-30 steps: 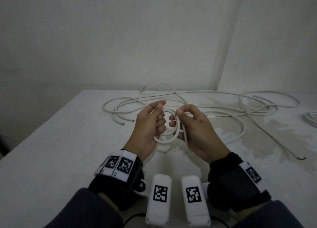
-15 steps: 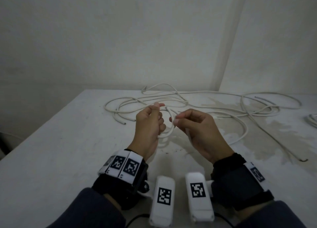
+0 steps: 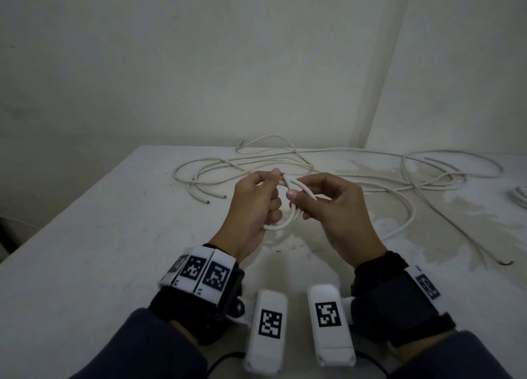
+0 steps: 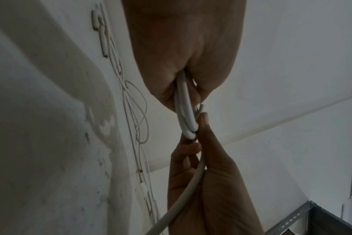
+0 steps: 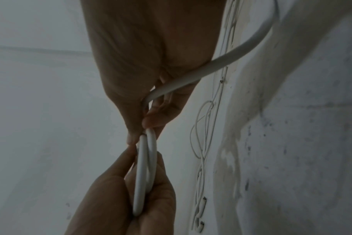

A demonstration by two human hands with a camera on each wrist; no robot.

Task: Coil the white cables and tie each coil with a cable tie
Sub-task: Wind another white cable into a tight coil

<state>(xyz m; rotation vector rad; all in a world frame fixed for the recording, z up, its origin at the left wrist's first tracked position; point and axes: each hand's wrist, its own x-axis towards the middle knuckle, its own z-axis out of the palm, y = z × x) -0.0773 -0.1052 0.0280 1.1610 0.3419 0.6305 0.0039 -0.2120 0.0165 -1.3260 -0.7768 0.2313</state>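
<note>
Hands meet above the middle of the stained white table (image 3: 85, 264) in the head view. The left hand (image 3: 251, 207) has its fingers curled round a small coil of round white plastic cable (image 3: 281, 224), thumb and forefinger pinching the top of the loops. The right hand (image 3: 336, 216) pinches the same cable just beside it, thumb and forefinger closed on the strand, the other fingers bent. The coil hangs between the two hands, off the table surface. Beyond them, toward the far edge, the loose white cables (image 3: 342, 176) lie in wide tangled loops that spread from the far middle to the far right corner. At the right edge a further bundle of white cable (image 3: 520, 196) shows only in part.

From the left wrist, the left hand (image 4: 183, 55) closes on two loops of the coil (image 4: 186, 111), which run down to the right hand (image 4: 207, 190); that hand's thumb and forefinger grip the loops' lower end, and a single strand passes on through its palm. Loose cables (image 4: 131, 127) lie on the table behind.

From the right wrist, the right hand (image 5: 151, 63) pinches the coil (image 5: 146, 167) at its top, with one strand curving away to the upper right. The left hand (image 5: 120, 198) holds the loops' lower end in curled fingers.
</note>
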